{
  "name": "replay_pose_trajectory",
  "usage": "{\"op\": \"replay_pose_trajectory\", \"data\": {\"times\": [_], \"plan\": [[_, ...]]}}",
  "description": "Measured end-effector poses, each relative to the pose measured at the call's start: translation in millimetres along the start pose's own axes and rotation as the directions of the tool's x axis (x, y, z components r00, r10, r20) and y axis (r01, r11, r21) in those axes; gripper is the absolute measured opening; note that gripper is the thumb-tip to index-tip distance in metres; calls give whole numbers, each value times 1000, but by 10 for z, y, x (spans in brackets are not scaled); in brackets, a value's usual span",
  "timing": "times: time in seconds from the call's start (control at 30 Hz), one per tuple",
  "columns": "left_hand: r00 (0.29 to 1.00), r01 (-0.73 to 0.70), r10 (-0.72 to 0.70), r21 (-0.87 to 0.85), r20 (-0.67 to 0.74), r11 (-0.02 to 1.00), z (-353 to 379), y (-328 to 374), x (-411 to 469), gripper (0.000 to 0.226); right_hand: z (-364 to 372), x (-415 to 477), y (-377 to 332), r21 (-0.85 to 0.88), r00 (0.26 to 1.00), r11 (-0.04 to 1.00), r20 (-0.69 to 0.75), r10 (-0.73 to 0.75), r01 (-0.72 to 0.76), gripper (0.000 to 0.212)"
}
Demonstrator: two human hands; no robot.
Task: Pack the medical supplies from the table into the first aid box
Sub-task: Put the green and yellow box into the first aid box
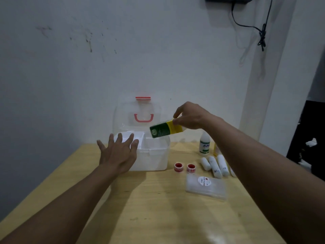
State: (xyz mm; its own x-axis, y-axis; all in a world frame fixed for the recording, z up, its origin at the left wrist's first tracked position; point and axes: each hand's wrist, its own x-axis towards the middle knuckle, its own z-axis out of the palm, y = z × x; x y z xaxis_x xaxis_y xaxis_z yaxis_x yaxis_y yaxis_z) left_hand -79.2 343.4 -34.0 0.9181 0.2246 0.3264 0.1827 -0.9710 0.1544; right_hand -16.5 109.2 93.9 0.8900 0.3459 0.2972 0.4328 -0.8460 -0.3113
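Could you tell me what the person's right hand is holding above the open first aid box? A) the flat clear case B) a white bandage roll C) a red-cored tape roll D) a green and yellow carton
D: the right hand pinches a green and yellow carton by its end, tilted over the open first aid box.

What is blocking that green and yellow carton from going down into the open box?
Nothing visible. The right hand holds the carton over the first aid box, whose lid stands open; the left hand is spread at the box's front-left.
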Motion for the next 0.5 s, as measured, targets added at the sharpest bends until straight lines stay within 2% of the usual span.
{"op": "replay_pose_trajectory", "data": {"times": [0.27, 0.5], "plan": [[999, -51, 50, 33, 18, 998, -46, -30, 23, 62, 249, 127, -232, -114, 989, 988, 117, -91, 104, 30], [998, -67, 67, -31, -1, 997, -35, -54, 19, 58, 512, 218, -300, -154, 969, 973, 204, -138, 171, 36]]}}
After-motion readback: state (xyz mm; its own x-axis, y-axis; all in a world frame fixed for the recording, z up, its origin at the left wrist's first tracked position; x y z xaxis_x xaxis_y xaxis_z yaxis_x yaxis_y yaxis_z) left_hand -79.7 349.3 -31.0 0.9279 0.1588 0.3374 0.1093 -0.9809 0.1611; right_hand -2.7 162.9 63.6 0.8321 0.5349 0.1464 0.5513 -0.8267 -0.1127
